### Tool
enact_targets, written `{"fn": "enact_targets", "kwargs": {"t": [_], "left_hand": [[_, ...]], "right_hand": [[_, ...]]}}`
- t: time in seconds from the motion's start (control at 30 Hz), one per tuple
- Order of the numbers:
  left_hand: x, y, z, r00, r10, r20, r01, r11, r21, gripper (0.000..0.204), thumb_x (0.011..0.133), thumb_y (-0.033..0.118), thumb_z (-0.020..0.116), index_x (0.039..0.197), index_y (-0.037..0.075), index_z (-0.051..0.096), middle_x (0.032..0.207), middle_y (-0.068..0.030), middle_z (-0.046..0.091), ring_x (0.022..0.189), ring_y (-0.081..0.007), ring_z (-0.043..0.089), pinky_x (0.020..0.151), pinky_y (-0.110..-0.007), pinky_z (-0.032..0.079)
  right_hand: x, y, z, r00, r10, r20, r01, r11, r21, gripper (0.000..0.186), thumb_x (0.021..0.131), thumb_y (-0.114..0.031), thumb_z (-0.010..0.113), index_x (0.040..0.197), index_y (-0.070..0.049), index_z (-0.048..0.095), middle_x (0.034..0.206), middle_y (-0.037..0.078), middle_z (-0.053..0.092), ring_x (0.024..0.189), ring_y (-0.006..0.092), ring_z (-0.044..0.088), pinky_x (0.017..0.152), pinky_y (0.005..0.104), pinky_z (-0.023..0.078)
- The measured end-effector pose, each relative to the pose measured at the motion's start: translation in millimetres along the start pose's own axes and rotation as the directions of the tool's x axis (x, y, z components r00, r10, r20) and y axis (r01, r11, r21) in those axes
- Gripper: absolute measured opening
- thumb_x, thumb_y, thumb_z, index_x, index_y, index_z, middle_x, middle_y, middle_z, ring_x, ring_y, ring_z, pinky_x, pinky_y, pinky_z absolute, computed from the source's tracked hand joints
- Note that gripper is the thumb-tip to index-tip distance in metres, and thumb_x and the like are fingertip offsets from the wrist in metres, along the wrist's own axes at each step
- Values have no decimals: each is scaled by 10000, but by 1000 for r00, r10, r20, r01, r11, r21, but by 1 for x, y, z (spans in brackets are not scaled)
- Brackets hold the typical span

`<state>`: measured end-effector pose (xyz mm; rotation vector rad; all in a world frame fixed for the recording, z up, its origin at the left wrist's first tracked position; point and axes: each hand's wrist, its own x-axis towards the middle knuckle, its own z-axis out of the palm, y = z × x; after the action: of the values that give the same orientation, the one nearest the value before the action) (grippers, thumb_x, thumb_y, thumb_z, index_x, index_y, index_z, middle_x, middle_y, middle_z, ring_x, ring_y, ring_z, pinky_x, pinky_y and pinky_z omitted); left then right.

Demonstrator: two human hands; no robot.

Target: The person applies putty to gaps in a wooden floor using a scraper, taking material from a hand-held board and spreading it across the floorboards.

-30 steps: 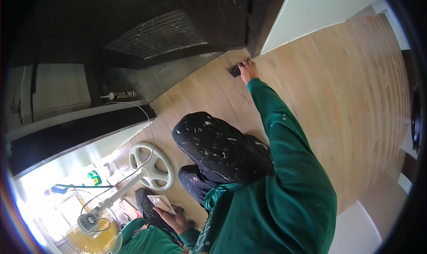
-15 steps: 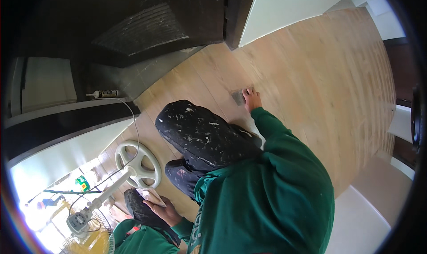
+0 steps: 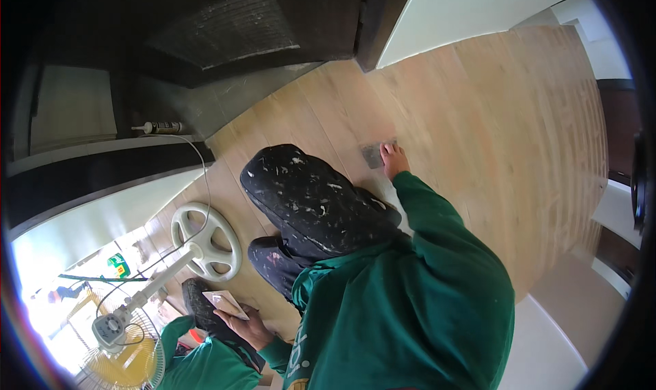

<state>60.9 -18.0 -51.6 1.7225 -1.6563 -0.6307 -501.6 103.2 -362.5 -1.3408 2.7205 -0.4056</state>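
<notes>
My right hand (image 3: 394, 162) reaches forward onto the wood-plank floor (image 3: 451, 117), its fingers on a thin grey rectangular piece (image 3: 372, 156) lying flat there. What the piece is made of is too small to tell. Low on the left, my left hand (image 3: 251, 330) is closed round the edge of a flat, whitish rectangular piece (image 3: 226, 304) with pinkish-brown marks. The fingers under it are partly hidden. My bent knee, in dark trousers (image 3: 307, 199) spattered with white, lies between the two hands.
A pedestal fan (image 3: 198, 250) stands at left, its cable running to a dark ledge with a sealant tube (image 3: 164, 127). Beside it is a co-worker in a green top (image 3: 208, 363). A dark door (image 3: 273, 21) and white wall (image 3: 465, 21) border the floor.
My right hand and the grey piece have slid slightly nearer over the floor. The whitish piece in my left hand has turned, showing more of its flat face. The view has shifted a little.
</notes>
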Motion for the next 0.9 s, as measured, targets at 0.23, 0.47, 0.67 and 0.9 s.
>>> {"fn": "enact_targets", "kwargs": {"t": [0.23,0.47,0.67,0.9], "left_hand": [[12,38,22,994,98,45,-106,970,219,748,890,36,577,1521,-90,196,1458,-189,455,1245,-260,516,1149,-335,341],[7,80,24,999,52,13,-53,991,121,711,883,80,578,1502,-72,263,1391,-187,503,1219,-280,535,1130,-340,361],[7,85,17,953,-303,3,253,790,-558,465,1088,368,391,1428,53,433,1359,-57,548,1166,-177,557,1082,-304,419],[0,83,9,985,162,58,-171,956,240,740,861,55,539,1520,-87,231,1423,-229,485,1306,-288,492,1152,-366,341]], "right_hand": [[106,-2,-61,938,-257,-234,240,966,-99,418,897,-114,490,1294,-45,601,1242,109,580,1180,288,521,996,409,425],[242,-5,-47,906,-212,-366,213,976,-39,479,857,-61,525,1331,-55,590,1257,81,570,1158,273,514,997,407,433],[281,-47,-43,941,-175,-289,159,984,-77,460,869,-91,518,1322,-60,590,1281,78,565,1177,284,513,1017,418,428],[295,-46,-41,936,-23,-351,-41,984,-175,336,907,-174,534,1205,-76,654,1193,46,615,1156,257,541,988,415,421]]}}
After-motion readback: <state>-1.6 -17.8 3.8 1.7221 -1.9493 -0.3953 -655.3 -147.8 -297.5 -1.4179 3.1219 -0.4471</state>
